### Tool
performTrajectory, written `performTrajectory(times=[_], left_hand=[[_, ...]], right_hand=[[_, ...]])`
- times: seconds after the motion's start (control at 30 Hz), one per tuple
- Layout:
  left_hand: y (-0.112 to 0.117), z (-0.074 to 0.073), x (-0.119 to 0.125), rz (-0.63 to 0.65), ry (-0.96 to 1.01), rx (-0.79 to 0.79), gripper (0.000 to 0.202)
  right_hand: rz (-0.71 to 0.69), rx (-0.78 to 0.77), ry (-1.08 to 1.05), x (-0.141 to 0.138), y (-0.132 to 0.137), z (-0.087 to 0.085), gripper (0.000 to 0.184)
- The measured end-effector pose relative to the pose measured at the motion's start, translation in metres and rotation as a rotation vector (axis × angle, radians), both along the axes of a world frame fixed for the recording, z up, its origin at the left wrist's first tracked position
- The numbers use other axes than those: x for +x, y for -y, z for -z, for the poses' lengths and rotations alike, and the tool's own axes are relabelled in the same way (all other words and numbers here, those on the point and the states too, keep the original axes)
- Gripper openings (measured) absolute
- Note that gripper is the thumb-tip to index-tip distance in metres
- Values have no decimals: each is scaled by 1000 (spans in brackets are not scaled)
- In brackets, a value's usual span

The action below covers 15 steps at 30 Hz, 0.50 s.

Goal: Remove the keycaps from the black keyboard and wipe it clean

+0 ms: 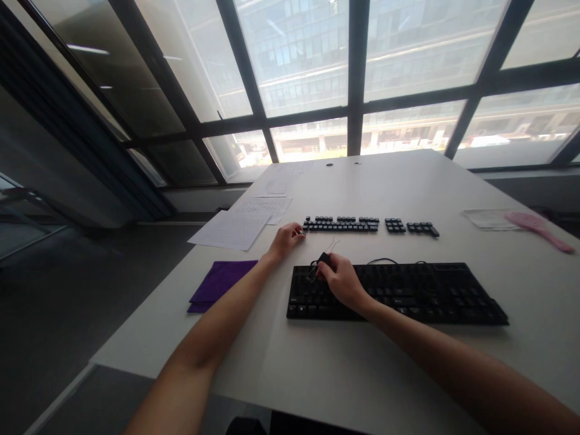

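Observation:
A black keyboard (426, 296) lies across the near part of the white table, much of its key area dark. Over its left end, my right hand (342, 278) is closed around a keycap puller (324, 258) with a black body and thin wire loops at both ends. Beyond the keyboard stand loose black keycaps (342, 226), set out in rows and small groups. At the left end of those rows, my left hand (286, 240) has its fingers bent together on a keycap (303, 234), which appears to touch the table.
A folded purple cloth (222, 281) lies left of the keyboard, partly behind my left forearm. Printed sheets (233, 229) are spread at the table's left edge. On the right are a pink hairbrush (537, 226) and a clear plastic bag (489, 219). Windows (299, 60) rise behind the table (389, 181).

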State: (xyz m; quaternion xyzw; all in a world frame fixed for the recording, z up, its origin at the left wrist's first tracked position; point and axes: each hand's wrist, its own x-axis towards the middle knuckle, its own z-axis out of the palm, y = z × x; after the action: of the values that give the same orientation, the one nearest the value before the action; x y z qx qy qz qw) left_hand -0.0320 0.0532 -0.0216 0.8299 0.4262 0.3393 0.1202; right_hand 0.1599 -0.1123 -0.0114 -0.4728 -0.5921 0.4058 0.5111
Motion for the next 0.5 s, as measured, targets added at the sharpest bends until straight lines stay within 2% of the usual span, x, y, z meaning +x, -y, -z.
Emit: performTrajectory(times=[0.5], left_hand=[[-5,9,7,-48,40,63,4]], right_hand=[[-6,1,20,0,-1,1,17]])
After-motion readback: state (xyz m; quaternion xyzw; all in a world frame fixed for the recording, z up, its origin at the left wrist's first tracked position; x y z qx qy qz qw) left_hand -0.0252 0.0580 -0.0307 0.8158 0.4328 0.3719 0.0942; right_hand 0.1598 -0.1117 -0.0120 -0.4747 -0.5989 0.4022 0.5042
